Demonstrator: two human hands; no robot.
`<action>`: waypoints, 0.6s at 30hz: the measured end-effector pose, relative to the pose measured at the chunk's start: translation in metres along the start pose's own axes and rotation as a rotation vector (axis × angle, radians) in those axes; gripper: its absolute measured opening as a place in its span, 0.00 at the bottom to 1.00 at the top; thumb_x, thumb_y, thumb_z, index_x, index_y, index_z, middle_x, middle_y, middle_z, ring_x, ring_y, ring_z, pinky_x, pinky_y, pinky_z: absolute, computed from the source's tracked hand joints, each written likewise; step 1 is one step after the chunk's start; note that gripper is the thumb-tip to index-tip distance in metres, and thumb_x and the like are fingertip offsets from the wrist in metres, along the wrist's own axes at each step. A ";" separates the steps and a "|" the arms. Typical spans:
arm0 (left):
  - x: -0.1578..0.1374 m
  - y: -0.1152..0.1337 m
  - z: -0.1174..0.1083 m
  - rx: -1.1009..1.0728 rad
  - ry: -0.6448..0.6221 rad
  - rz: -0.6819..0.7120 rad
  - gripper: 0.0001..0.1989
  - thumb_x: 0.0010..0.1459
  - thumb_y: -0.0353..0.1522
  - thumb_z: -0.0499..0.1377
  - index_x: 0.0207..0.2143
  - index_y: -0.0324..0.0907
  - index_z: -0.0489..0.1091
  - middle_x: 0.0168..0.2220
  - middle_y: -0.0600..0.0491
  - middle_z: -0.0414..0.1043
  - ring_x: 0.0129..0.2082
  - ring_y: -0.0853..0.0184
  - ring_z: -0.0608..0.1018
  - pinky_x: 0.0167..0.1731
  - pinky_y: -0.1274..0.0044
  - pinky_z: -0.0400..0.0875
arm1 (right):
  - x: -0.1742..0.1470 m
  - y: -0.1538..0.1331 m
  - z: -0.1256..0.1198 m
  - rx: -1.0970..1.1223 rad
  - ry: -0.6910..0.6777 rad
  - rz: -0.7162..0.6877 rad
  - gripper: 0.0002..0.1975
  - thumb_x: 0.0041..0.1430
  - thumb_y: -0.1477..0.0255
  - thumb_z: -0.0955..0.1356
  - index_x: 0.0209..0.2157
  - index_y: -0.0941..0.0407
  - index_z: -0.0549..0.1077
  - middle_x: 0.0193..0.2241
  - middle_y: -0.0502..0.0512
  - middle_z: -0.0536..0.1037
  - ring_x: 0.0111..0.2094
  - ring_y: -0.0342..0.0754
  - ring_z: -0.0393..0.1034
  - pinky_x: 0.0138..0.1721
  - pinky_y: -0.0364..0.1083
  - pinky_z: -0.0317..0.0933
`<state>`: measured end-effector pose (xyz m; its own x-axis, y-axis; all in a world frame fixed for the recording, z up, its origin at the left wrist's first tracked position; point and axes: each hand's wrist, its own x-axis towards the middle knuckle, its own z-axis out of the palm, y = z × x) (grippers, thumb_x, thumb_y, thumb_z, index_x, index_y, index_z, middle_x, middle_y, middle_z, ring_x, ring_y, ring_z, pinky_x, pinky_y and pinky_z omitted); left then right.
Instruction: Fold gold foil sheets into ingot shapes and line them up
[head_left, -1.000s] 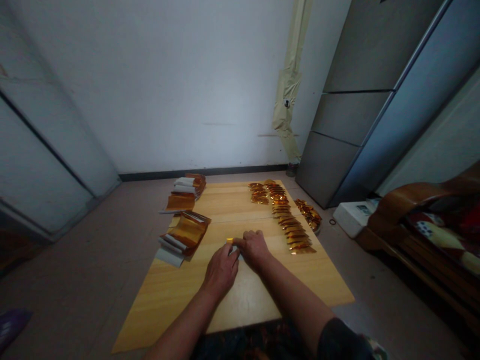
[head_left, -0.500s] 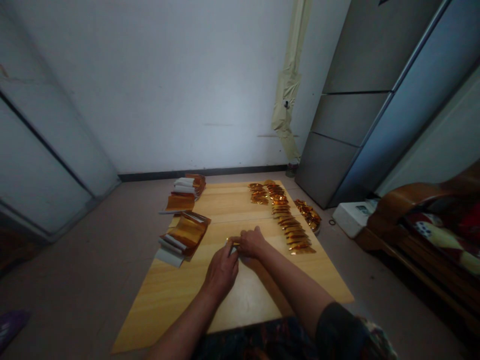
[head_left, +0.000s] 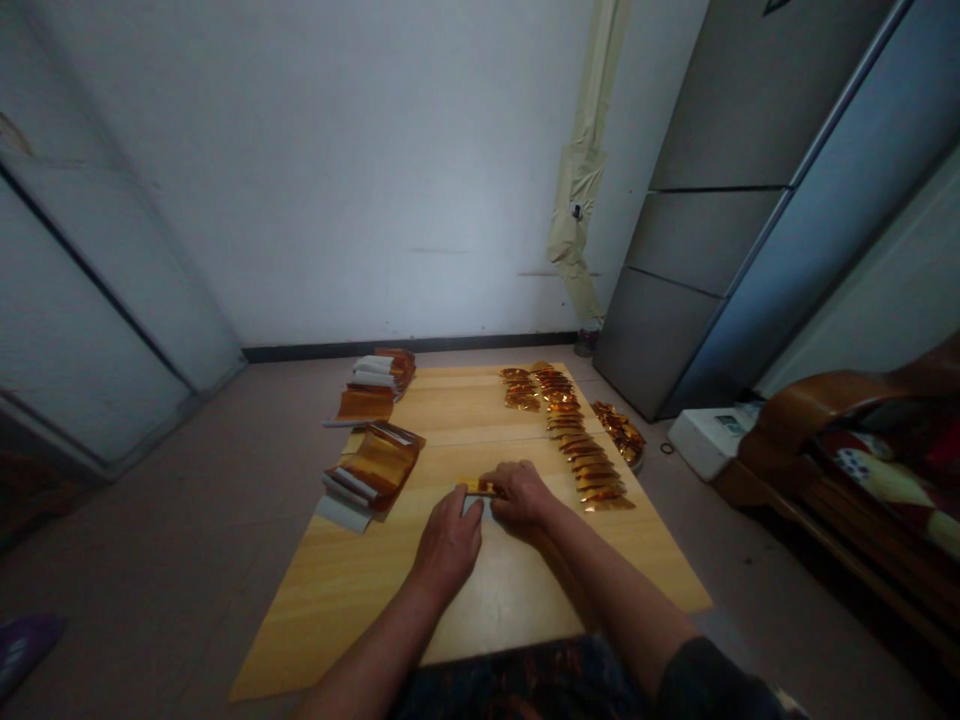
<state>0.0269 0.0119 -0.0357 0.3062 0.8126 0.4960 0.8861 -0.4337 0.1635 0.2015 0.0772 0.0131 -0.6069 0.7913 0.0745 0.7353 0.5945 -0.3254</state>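
Observation:
A small strip of folded gold foil paper (head_left: 472,488) lies between my hands near the middle of the wooden board. My left hand (head_left: 448,540) pinches its near left end between thumb and fingers. From the right, my right hand (head_left: 523,492) has bent fingers closed on the other end. A pale grey edge shows under the strip by my left thumb. At the left stands a fanned stack of gold foil sheets (head_left: 382,462) with white backs. To the right runs a long row of folded gold foil pieces (head_left: 589,460).
Another stack of foil sheets (head_left: 366,402) sits at the board's far left corner. A shorter row of folded pieces (head_left: 520,390) lies at the back. Beyond the right edge are a heaped container of gold pieces (head_left: 621,432), a white box (head_left: 701,440) and a refrigerator (head_left: 667,240).
My right hand has shifted slightly right, uncovering more of the gold strip between the hands. My left hand stays nearly in place. The view has moved slightly.

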 end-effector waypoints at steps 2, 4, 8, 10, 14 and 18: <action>0.000 0.001 -0.001 0.003 -0.003 -0.009 0.14 0.58 0.26 0.52 0.45 0.43 0.71 0.51 0.42 0.67 0.48 0.57 0.73 0.49 0.62 0.72 | -0.015 0.003 0.006 0.077 0.142 0.001 0.16 0.53 0.76 0.64 0.43 0.54 0.75 0.37 0.53 0.76 0.41 0.48 0.67 0.45 0.47 0.52; 0.001 0.001 -0.002 0.007 -0.009 -0.002 0.17 0.57 0.26 0.52 0.48 0.44 0.70 0.50 0.44 0.68 0.48 0.58 0.73 0.48 0.64 0.71 | -0.027 0.004 0.010 0.106 0.189 -0.029 0.13 0.52 0.78 0.64 0.39 0.55 0.76 0.36 0.52 0.76 0.41 0.47 0.66 0.45 0.46 0.52; 0.003 0.002 -0.009 0.031 -0.039 0.000 0.19 0.57 0.27 0.53 0.50 0.48 0.69 0.48 0.46 0.69 0.47 0.59 0.72 0.46 0.65 0.70 | -0.040 0.002 0.012 0.105 0.217 -0.096 0.11 0.55 0.79 0.64 0.36 0.54 0.76 0.39 0.52 0.77 0.42 0.47 0.65 0.47 0.47 0.51; 0.005 0.004 -0.014 0.060 -0.056 -0.025 0.17 0.57 0.28 0.55 0.48 0.48 0.71 0.48 0.45 0.69 0.48 0.56 0.71 0.45 0.63 0.67 | -0.043 0.001 0.012 0.097 0.223 -0.112 0.11 0.57 0.78 0.64 0.36 0.54 0.76 0.39 0.53 0.77 0.43 0.48 0.65 0.48 0.48 0.51; 0.010 0.011 -0.025 0.083 -0.074 -0.042 0.14 0.57 0.28 0.56 0.45 0.48 0.72 0.47 0.46 0.72 0.49 0.55 0.70 0.46 0.60 0.62 | -0.044 -0.001 0.012 0.088 0.230 -0.115 0.09 0.59 0.77 0.64 0.35 0.54 0.76 0.39 0.53 0.78 0.42 0.48 0.65 0.48 0.48 0.51; 0.020 0.012 -0.029 0.043 -0.124 -0.023 0.09 0.56 0.29 0.57 0.39 0.45 0.73 0.46 0.47 0.73 0.49 0.56 0.70 0.48 0.61 0.61 | -0.045 0.000 0.012 0.081 0.237 -0.113 0.07 0.60 0.74 0.66 0.36 0.54 0.77 0.40 0.54 0.78 0.43 0.49 0.65 0.49 0.49 0.52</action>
<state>0.0338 0.0116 0.0013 0.3238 0.8653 0.3826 0.9068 -0.3992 0.1354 0.2251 0.0397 -0.0014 -0.5888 0.7379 0.3299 0.6347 0.6748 -0.3765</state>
